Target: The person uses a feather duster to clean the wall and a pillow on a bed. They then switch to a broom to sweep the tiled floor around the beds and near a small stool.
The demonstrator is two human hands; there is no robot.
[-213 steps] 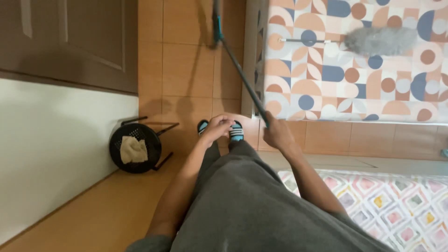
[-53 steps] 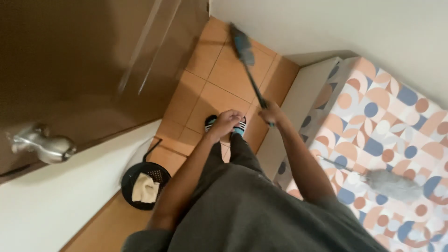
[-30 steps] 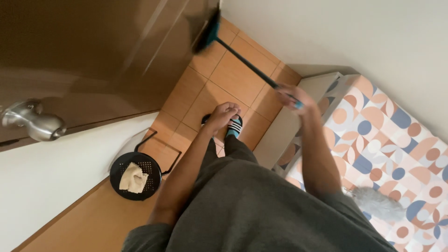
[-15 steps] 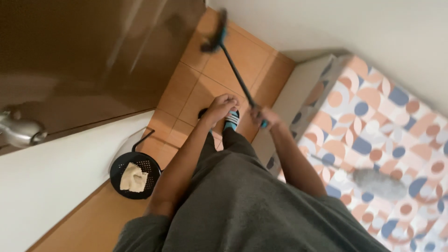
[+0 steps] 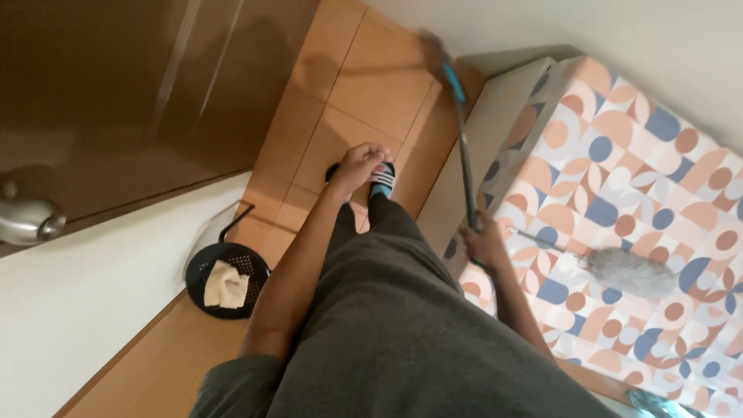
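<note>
Broom [image 5: 464,147] swings toward the bed [image 5: 635,178]; my right hand [image 5: 484,241] grips it low for reach, left hand [image 5: 357,166] hangs empty, loosely curled.

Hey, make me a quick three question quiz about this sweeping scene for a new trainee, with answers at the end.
1. Which hand grips the broom handle?
2. True or false: the grey duster lies on the patterned bed cover.
3. What sits in the black mesh bin: A a cloth, B a bottle, C a shoe?

Key:
1. The right hand; the left hand hangs free.
2. True.
3. A, a pale cloth.
</note>
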